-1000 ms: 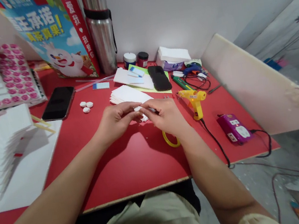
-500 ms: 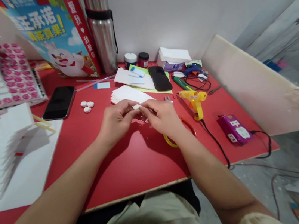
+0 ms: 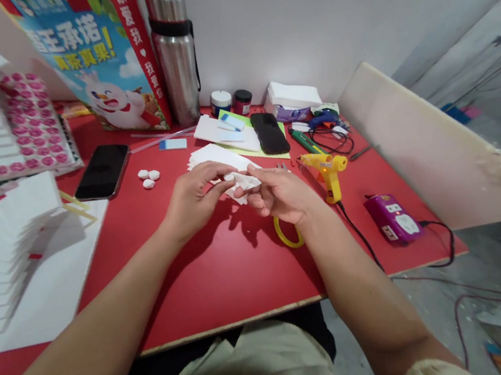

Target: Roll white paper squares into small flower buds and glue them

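Note:
Over the red table, a small crumpled piece of white paper or tissue [image 3: 244, 180] is held between both hands. My left hand [image 3: 197, 197] pinches its left end between thumb and fingers. My right hand [image 3: 279, 190] grips the other end, its palm turned partly up and fingers curled beneath. Just behind my hands lies a stack of white paper sheets [image 3: 213, 154]. Several small white rolled pieces [image 3: 148, 175] sit in a cluster left of my left hand. Scissors with a yellow handle loop [image 3: 288, 240] lie partly hidden under my right hand.
A yellow glue gun [image 3: 327, 169] and a purple power socket [image 3: 393, 217] with cables lie at right. Phones [image 3: 103, 171], a steel flask [image 3: 176, 60] and paint jars [image 3: 220, 101] stand or lie behind. White stepped paper models [image 3: 13, 250] occupy the left.
My right hand has rolled palm-up and shifted slightly right. More of the white piece now shows stretched between my hands. The view has shifted slightly.

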`<control>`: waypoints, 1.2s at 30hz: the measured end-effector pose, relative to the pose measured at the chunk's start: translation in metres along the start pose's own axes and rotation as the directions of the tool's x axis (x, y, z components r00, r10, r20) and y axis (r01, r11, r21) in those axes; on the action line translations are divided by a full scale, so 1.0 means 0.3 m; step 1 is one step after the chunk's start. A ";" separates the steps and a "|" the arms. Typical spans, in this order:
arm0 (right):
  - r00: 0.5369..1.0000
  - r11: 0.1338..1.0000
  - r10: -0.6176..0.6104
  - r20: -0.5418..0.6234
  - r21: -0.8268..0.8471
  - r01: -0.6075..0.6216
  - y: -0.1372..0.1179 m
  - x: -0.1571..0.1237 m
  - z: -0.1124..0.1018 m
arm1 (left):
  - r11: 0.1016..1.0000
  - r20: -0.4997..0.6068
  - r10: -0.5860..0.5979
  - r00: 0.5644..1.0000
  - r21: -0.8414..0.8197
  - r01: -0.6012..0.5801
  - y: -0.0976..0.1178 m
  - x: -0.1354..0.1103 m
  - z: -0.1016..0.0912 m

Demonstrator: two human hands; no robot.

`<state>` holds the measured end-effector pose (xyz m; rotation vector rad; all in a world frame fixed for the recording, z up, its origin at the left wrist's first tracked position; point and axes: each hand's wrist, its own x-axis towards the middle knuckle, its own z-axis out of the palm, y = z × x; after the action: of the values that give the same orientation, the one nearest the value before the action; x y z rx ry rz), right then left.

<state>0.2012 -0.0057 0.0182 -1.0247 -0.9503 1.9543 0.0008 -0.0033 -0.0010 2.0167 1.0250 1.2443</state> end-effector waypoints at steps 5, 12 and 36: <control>0.999 1.000 0.017 0.036 -0.001 -0.017 -0.003 -0.017 0.013 | 1.000 0.002 0.006 1.000 0.026 -0.006 0.005 -0.001 -0.004; 0.999 0.999 0.028 0.046 -0.031 -0.027 -0.010 -0.026 0.024 | 1.000 0.022 -0.008 1.000 0.020 0.008 0.004 0.000 -0.007; 0.849 0.719 -0.486 -0.210 -0.648 0.251 0.029 -0.032 0.067 | 0.967 -0.023 -0.219 0.975 -0.141 0.214 0.023 -0.006 0.020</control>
<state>0.1856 -0.0232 0.0224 -1.3539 -1.4696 1.0637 0.0079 -0.0091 0.0010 1.7314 1.1128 1.2060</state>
